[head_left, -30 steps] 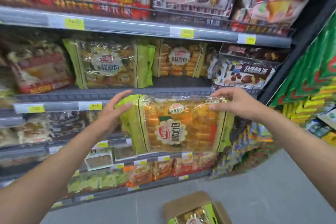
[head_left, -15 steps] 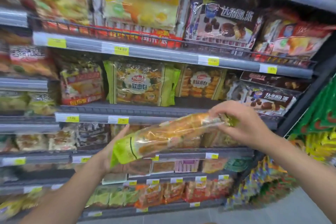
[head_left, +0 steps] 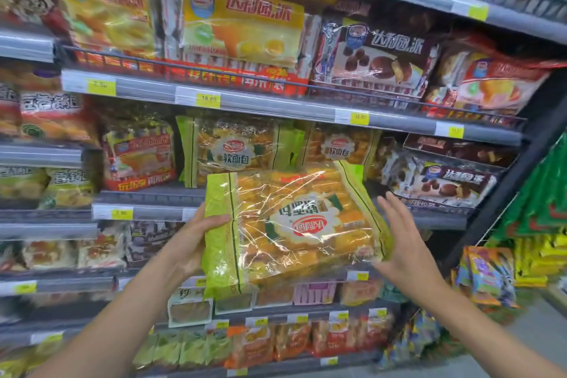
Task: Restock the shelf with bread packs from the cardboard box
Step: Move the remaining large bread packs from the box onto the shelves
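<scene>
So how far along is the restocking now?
Done: matching packs already stand on the middle shelf. In hand: one bread pack, label upside down, gripped by the left hand, right hand open beside it. Left: setting it on that shelf; the box is out of view.

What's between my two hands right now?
The bread pack, seen in the head view: the left hand grips its green edge, the right hand is open opposite.

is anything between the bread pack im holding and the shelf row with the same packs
Nothing visible blocks it. The bread pack, gripped by the left hand, sits right in front of that shelf, where matching packs stand further back. It hides the shelf edge directly behind it.
</scene>
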